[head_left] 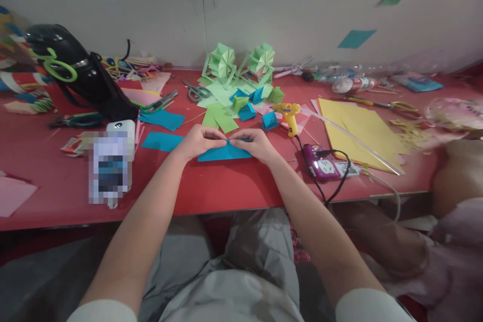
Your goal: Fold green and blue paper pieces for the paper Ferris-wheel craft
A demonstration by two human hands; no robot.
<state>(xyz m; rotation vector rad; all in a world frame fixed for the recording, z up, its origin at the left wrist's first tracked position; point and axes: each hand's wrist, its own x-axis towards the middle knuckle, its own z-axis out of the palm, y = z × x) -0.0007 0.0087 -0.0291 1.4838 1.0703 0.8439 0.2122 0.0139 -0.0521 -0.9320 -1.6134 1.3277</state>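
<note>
A sheet of blue paper (pixel 222 153) lies near the front of the red table, its top edge pinched between the fingers of both hands. My left hand (pixel 202 141) is closed on that edge from the left. From the right, my right hand (pixel 252 143) grips it too, and the fingertips of the two hands nearly meet. Another blue paper piece (pixel 162 141) rests just left of my left hand. Beyond my hands are green paper strips (pixel 220 117) and small folded blue paper pieces (pixel 247 111). My fingers cover part of the sheet's upper edge.
A yellow glue gun (pixel 290 116) stands by a purple power socket (pixel 320 163) with a black cable. Yellow paper (pixel 354 131) and scissors (pixel 400 106) lie right. Green paper models (pixel 260 58) stand behind. A blurred-out phone (pixel 109 167) and black bottle case (pixel 86 75) are left. Someone sits at right.
</note>
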